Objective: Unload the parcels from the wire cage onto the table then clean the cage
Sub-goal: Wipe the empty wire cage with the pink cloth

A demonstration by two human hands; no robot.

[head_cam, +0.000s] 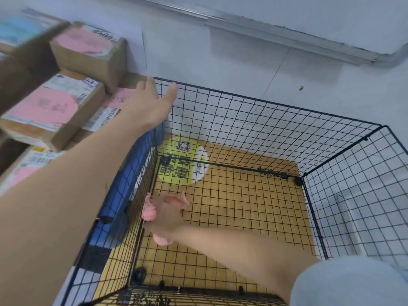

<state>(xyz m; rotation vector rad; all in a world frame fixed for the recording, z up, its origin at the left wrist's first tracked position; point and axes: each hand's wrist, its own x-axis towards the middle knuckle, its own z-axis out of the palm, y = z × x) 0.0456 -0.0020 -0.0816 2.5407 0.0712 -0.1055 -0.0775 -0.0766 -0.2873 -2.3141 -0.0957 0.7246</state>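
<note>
The black wire cage (276,120) stands open-topped with no parcels inside; its mesh floor shows a yellow-brown board beneath. My right hand (164,219) is down inside the cage near its left wall, shut on a pink cloth (149,209) pressed against the mesh. My left hand (152,102) rests with fingers spread on the cage's top left corner. Cardboard parcels with pink labels (55,109) are stacked on the table to the left of the cage.
A round yellow-green sticker with a QR code (183,162) lies under the cage floor at the back left. A blue object (123,184) sits just outside the cage's left wall. A grey wall with a metal rail (287,34) runs behind.
</note>
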